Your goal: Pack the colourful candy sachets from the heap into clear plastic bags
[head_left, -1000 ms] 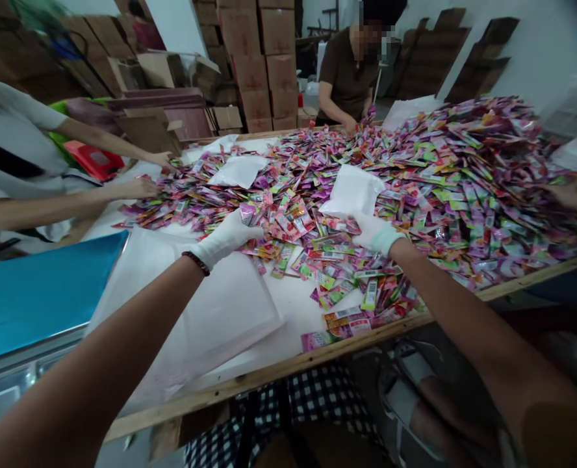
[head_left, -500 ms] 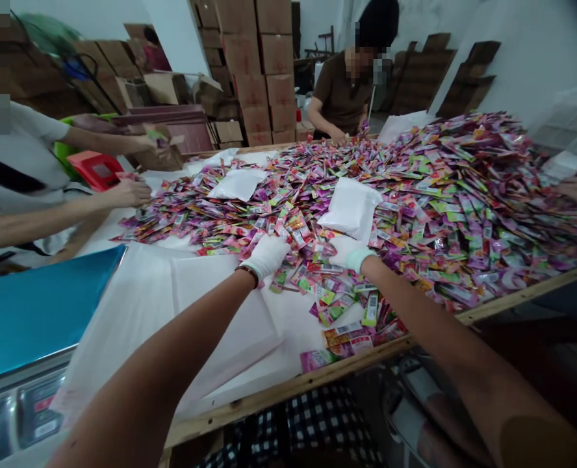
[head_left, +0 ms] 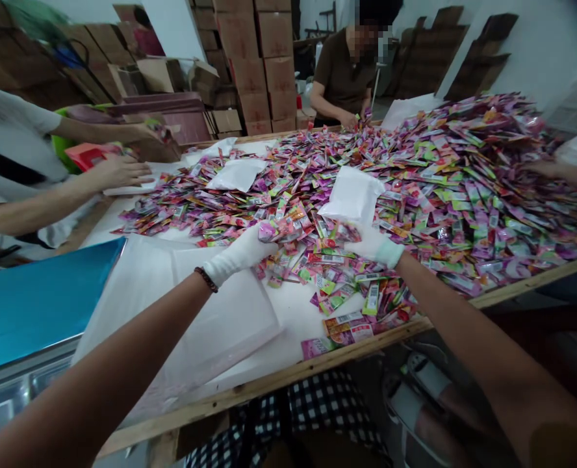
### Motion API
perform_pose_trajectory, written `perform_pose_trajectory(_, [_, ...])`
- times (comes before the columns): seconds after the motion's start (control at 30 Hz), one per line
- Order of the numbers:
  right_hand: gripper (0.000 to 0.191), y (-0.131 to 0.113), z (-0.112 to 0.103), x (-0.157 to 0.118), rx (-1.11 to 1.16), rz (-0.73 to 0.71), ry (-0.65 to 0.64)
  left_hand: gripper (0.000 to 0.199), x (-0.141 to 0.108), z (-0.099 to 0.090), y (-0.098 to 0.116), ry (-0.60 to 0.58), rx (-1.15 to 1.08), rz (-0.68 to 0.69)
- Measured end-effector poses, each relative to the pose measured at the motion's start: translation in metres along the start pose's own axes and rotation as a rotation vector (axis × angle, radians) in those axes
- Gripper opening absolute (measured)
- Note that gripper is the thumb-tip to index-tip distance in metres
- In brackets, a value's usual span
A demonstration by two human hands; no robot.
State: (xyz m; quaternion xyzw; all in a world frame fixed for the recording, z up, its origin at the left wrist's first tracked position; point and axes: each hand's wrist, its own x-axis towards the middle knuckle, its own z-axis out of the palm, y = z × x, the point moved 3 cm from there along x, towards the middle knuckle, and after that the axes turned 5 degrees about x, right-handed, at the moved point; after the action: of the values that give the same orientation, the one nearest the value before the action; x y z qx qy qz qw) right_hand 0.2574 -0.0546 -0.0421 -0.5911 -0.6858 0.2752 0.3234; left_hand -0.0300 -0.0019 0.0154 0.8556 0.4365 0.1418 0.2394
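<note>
In a white glove, my left hand (head_left: 244, 252) has its fingers curled round a few small candy-coloured sachets; a purple sachet (head_left: 268, 232) shows at the thumb. My right hand (head_left: 370, 243), also gloved, grips reddish sachets (head_left: 349, 231) at its fingertips. Both hands are at the near edge of a wide pile of sachets (head_left: 429, 195), pink, purple and green. Just beyond my right hand a plump white pouch (head_left: 351, 195) lies on the pile. Another white pouch (head_left: 236, 174) rests further left. Flat white bags (head_left: 220, 318) are stacked below my left hand.
A blue-topped scale (head_left: 45, 299) stands at the left. Along the table's front runs a wooden rim (head_left: 288, 376). Co-workers' hands (head_left: 123, 170) reach in at the left, far side and right. Stacked cartons (head_left: 254, 65) rise behind the table.
My hands have moved apart, left hand leftward and right hand rightward, and sachets now show in their fingers. The left co-worker's near hand has opened out. The view has shifted slightly.
</note>
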Motion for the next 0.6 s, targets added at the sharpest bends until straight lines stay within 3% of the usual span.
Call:
perform_pose_trajectory(0.1, [0.044,-0.010,0.028,0.006,-0.179,0.052,-0.189,0.024,-0.001,0.037,0.015,-0.142,-0.104,0.051])
perform_pose_trajectory(0.17, [0.034,-0.014,0.046,0.009,-0.377,0.102,-0.271,0.024,-0.003,0.070,0.029,-0.217,0.033,0.213])
perform_pose_trajectory(0.23, [0.031,-0.016,0.057,0.008,-0.529,0.153,-0.288,0.030,-0.005,0.098,0.039,-0.206,0.247,0.354])
perform_pose_trajectory(0.33, [0.030,-0.015,0.059,0.001,-0.563,0.172,-0.264,0.034,-0.011,0.119,0.045,-0.177,0.490,0.315])
perform_pose_trajectory(0.43, [0.031,-0.007,0.045,-0.012,-0.452,0.158,-0.284,0.030,-0.019,0.108,0.049,-0.170,0.553,0.292])
perform_pose_trajectory(0.53, [0.041,-0.002,0.015,-0.025,-0.157,0.150,-0.206,0.031,-0.024,0.067,0.049,-0.085,0.451,0.323])
perform_pose_trajectory(0.6, [0.045,-0.004,-0.004,-0.029,0.004,0.130,-0.150,0.027,-0.025,0.034,0.040,-0.045,0.312,0.253])
